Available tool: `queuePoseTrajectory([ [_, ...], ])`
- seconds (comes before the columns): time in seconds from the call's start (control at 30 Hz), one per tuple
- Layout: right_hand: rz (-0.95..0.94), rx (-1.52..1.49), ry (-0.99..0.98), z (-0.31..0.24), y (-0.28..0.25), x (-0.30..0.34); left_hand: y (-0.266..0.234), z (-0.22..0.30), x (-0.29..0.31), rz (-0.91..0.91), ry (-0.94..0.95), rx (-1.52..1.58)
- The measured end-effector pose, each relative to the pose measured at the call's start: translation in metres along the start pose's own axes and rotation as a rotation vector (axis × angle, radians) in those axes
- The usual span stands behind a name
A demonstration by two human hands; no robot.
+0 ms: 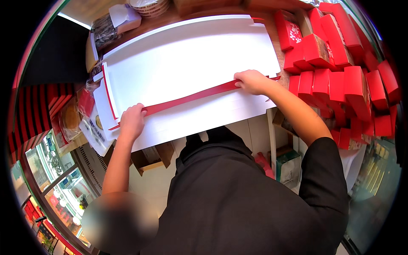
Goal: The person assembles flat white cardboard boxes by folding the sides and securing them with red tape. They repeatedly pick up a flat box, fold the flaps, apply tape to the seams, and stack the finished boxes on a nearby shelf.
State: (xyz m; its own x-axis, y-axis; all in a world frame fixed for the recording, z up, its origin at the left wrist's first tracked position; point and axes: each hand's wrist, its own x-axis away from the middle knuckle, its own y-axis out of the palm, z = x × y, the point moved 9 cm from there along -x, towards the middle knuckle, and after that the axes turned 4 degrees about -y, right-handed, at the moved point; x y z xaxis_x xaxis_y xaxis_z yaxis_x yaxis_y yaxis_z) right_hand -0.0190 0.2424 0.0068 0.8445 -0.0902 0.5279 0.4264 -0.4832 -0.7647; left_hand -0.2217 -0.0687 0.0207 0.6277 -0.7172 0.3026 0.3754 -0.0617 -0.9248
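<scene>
A large cardboard box blank point(191, 59), white inside and red outside, lies spread on the wooden counter in front of me. Its near side is bent up into a long flap, so a red strip point(191, 97) shows along the fold. My left hand point(132, 121) is closed on the flap near its left end. Toward the other end, my right hand point(251, 82) pinches the same flap, thumb and fingers together. Beyond the fold, a white panel point(199, 121) reaches over the counter's front edge toward my body. At the left side a narrow red-edged flap stands partly raised.
Many small red boxes point(331, 85) are piled at the right. Plastic-wrapped packages point(91, 119) lie beside the blank's left end. Stacked round containers point(149, 6) and a small carton point(124, 18) stand at the back. Red-and-black striped items point(38, 108) sit at far left.
</scene>
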Motion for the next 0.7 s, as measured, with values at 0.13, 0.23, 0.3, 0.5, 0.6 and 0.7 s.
queuePoseTrajectory([
  [0.13, 0.077, 0.039, -0.06, -0.009, 0.003, 0.004, 0.01, 0.062, 0.015, 0.168, 0.268, 0.086],
  [0.23, 0.127, 0.036, -0.094, -0.007, 0.006, 0.007, 0.017, 0.107, 0.007, 0.257, 0.352, 0.086],
  [0.3, 0.16, 0.035, -0.125, -0.009, 0.006, 0.009, 0.019, 0.113, -0.005, 0.291, 0.354, 0.103],
  [0.5, 0.153, -0.021, -0.031, -0.022, 0.003, 0.0, 0.023, 0.105, -0.033, 0.125, 0.136, 0.022],
  [0.6, 0.403, 0.12, 0.0, -0.011, -0.003, -0.005, 0.01, 0.111, -0.035, 0.291, 0.173, -0.136],
  [0.7, 0.635, 0.194, 0.045, -0.006, -0.014, -0.001, 0.025, 0.12, -0.036, 0.26, 0.236, -0.175],
])
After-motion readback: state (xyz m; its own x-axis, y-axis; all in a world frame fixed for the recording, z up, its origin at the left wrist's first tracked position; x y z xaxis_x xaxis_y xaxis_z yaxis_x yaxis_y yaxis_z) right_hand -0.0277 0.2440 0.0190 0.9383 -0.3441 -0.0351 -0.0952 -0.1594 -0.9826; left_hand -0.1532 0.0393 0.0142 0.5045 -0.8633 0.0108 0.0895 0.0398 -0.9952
